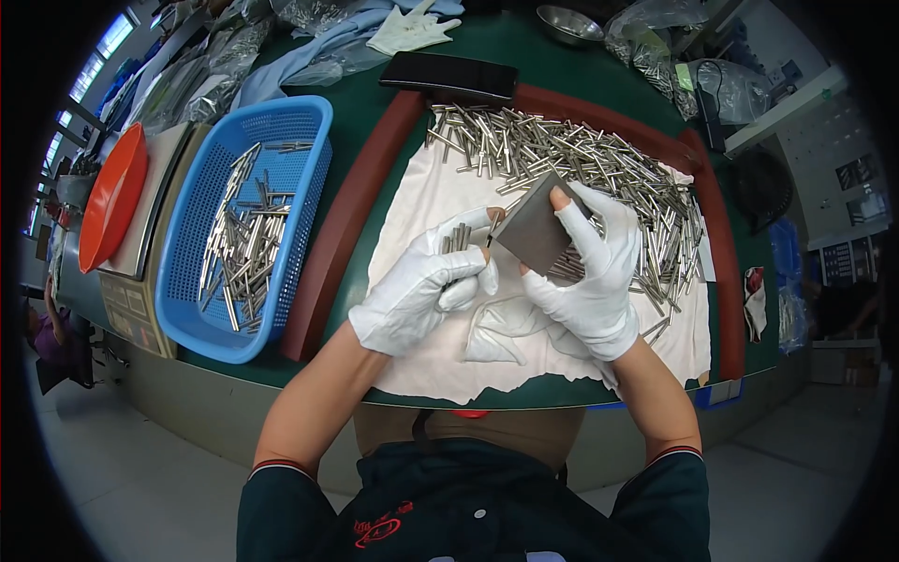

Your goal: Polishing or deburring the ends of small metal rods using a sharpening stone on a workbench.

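Note:
White gloves with bare fingertips cover both my hands. My left hand (pixel 421 276) is closed around several short metal pins (pixel 456 238), whose ends stick up from the fist; thumb and forefinger pinch near the edge of a grey block. My right hand (pixel 595 272) grips that flat grey rectangular block (pixel 538 228), tilted, with thumb and fingers on its sides. More pins show below the block by the right palm. Behind the hands, a large heap of shiny metal pins (pixel 562 150) covers the far part of a pale cloth (pixel 412 201). A crumpled white glove or cloth (pixel 501 332) lies under the hands.
Reddish-brown wooden rails (pixel 337 244) frame the cloth on three sides. A blue perforated basket (pixel 178 281) with pins stands at left, near a scale (pixel 131 304) and an orange-red dish (pixel 112 201). A black phone (pixel 449 75) rests on the far rail; a metal bowl (pixel 569 25) sits beyond.

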Available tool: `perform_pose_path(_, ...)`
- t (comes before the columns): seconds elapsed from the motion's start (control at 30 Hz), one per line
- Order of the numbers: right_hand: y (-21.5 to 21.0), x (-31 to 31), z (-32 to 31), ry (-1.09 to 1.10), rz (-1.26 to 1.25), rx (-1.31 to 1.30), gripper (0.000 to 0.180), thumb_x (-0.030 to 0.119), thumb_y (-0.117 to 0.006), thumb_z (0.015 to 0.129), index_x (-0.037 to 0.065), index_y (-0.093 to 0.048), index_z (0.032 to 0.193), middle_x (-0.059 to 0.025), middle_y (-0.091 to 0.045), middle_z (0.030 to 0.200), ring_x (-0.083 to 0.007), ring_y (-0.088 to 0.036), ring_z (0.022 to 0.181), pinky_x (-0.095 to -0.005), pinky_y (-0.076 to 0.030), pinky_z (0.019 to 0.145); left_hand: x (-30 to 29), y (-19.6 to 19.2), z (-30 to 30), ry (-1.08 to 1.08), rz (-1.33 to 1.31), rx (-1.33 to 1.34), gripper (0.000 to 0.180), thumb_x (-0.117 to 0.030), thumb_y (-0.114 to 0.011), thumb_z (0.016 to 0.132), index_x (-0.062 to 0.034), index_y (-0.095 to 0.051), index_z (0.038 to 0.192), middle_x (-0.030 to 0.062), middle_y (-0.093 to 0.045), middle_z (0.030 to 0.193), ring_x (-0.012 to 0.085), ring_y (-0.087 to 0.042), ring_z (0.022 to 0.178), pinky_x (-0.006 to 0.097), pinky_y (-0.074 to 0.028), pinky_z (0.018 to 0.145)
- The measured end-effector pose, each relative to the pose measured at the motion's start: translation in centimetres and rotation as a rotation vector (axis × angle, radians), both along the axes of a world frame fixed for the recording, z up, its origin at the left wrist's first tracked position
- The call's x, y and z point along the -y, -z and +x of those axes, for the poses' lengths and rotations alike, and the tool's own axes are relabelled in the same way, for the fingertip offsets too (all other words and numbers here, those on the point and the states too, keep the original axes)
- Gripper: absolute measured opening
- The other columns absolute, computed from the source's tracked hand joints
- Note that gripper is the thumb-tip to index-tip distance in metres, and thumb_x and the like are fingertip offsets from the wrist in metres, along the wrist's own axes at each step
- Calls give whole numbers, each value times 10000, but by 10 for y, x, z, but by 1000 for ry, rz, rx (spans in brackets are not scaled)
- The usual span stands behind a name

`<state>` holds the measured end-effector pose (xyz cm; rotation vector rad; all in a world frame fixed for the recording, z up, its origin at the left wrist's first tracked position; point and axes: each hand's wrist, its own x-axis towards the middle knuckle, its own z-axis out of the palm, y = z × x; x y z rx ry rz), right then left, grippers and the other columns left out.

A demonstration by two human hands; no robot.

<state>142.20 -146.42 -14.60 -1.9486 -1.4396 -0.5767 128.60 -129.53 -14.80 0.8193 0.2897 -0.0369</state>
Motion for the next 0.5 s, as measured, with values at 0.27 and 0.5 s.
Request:
perform_pose_path(0.27, 0, -8, -5, 4, 38, 176, 789, 241, -806, 584, 142, -585, 1335, -119, -532, 1287, -308, -517, 1061, -446, -405, 886, 5, 2, 0, 84, 3, -39, 531, -54, -551, 938, -3, -398, 1443, 80, -637, 793, 22, -389, 480, 177, -310, 465)
perform_pose_path(0.5, 1, -5, -5, 19, 61, 213, 782, 258, -801, 578, 168, -589, 1325, -103, -529, 1284, -287, -510, 1046, -440, -404, 844, 9, 0, 2, 23, -31, 15, 359, -96, -602, 943, -5, -511, 1278, 61, -664, 756, 24, -401, 442, 186, -303, 465)
